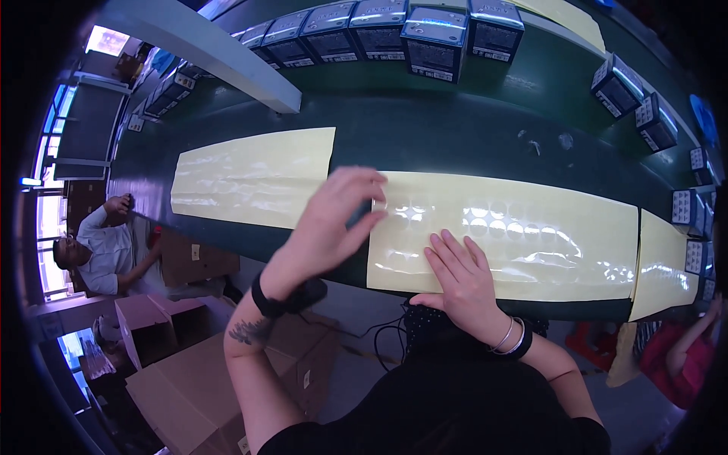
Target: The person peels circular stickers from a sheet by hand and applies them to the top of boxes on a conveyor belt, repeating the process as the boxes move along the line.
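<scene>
A pale yellow backing sheet (546, 273) with rows of clear round stickers (500, 220) lies before me on the dark green table. My left hand (334, 220) is at the sheet's left edge, fingers curled toward the thumb. Between the fingertips shows a small shiny clear piece (378, 205), which looks like a round sticker; its outline is partly hidden. Flat on the sheet's near part rests my right hand (462, 284), its fingers stretched out and the thumb toward the near edge.
Another yellow sheet (250, 174) lies to the left, and a third (667, 265) at the right. Dark blue boxes (434, 45) line the table's far side, near a grey post (227, 57). Cardboard boxes (205, 387) stand lower left. A seated person (106, 250) is at the left, another (675, 356) at the right.
</scene>
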`<state>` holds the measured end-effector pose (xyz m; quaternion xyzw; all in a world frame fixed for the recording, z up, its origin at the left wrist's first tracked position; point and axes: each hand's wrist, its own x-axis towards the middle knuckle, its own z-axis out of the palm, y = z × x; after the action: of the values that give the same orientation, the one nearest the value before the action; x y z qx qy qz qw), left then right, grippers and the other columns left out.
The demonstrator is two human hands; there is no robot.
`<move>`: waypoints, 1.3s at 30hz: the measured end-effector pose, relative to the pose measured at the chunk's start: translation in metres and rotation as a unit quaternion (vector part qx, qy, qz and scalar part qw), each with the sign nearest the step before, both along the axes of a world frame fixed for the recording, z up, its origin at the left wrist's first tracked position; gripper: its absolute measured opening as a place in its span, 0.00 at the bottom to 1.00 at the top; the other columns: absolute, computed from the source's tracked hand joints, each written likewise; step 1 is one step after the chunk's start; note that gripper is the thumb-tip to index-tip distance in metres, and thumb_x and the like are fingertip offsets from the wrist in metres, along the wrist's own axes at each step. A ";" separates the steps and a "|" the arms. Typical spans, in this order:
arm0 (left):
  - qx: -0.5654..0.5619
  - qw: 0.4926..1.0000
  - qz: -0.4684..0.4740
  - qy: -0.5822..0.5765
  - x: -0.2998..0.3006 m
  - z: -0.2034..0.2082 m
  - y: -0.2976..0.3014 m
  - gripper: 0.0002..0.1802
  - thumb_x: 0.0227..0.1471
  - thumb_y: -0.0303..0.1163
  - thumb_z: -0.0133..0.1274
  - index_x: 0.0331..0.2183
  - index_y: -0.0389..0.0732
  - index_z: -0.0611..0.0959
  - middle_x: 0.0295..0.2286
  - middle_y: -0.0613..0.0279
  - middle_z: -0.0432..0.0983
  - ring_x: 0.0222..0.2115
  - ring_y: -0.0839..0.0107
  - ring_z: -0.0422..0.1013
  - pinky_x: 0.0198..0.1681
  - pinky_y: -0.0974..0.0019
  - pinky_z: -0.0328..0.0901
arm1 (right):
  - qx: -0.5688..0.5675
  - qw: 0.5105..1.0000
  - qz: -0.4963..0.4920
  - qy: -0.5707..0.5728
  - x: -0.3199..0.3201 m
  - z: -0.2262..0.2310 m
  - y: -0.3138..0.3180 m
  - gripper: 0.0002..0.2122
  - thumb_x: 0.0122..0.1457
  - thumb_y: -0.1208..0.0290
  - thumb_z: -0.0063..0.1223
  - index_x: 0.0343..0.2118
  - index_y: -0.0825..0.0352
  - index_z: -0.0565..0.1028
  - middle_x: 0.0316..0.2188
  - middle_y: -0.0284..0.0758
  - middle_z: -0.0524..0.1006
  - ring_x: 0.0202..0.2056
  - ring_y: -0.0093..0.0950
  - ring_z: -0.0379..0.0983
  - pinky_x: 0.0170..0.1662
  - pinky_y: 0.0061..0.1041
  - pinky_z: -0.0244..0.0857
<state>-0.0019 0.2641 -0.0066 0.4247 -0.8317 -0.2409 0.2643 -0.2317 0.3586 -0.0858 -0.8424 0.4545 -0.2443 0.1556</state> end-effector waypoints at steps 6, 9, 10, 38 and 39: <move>-0.231 0.941 0.064 -0.237 0.050 0.007 -0.190 0.06 0.51 0.24 0.56 0.33 0.38 0.76 0.43 0.54 0.75 0.43 0.52 0.71 0.45 0.58 0.67 | -0.003 1.000 0.013 -0.002 0.003 0.002 0.001 0.35 0.48 0.42 0.57 0.48 0.73 0.74 0.54 0.44 0.72 0.59 0.39 0.65 0.62 0.44 0.54; -0.222 0.923 0.108 -0.296 0.064 0.006 -0.225 0.05 0.52 0.25 0.54 0.34 0.39 0.77 0.40 0.53 0.76 0.41 0.51 0.72 0.43 0.57 0.68 | 0.000 1.000 0.015 -0.006 0.004 0.003 0.001 0.36 0.48 0.42 0.57 0.48 0.73 0.74 0.54 0.44 0.72 0.59 0.39 0.65 0.62 0.44 0.54; -0.227 0.915 0.123 -0.310 0.066 0.003 -0.232 0.05 0.52 0.25 0.53 0.34 0.39 0.77 0.38 0.53 0.77 0.40 0.52 0.73 0.42 0.56 0.69 | 0.003 1.000 0.015 -0.007 0.003 0.003 0.001 0.36 0.48 0.41 0.57 0.48 0.73 0.74 0.54 0.44 0.72 0.59 0.39 0.65 0.62 0.44 0.54; -0.279 0.821 0.260 -0.426 0.065 -0.019 -0.255 0.09 0.51 0.26 0.53 0.36 0.38 0.84 0.44 0.53 0.77 0.41 0.56 0.77 0.42 0.59 0.73 | 0.016 1.000 0.002 -0.008 0.002 0.003 0.004 0.34 0.47 0.44 0.60 0.47 0.71 0.74 0.54 0.43 0.72 0.59 0.39 0.65 0.62 0.43 0.55; -0.245 0.821 0.275 -0.437 0.060 -0.021 -0.252 0.09 0.51 0.26 0.53 0.36 0.37 0.83 0.44 0.52 0.77 0.42 0.55 0.76 0.42 0.60 0.73 | 0.021 1.000 0.001 -0.006 0.002 0.002 0.002 0.34 0.47 0.44 0.60 0.47 0.71 0.74 0.54 0.43 0.72 0.59 0.39 0.65 0.62 0.43 0.55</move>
<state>0.0584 0.0117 -0.0275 0.6178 -0.7403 0.2640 0.0235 -0.2294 0.3609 -0.0834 -0.8380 0.4573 -0.2397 0.1764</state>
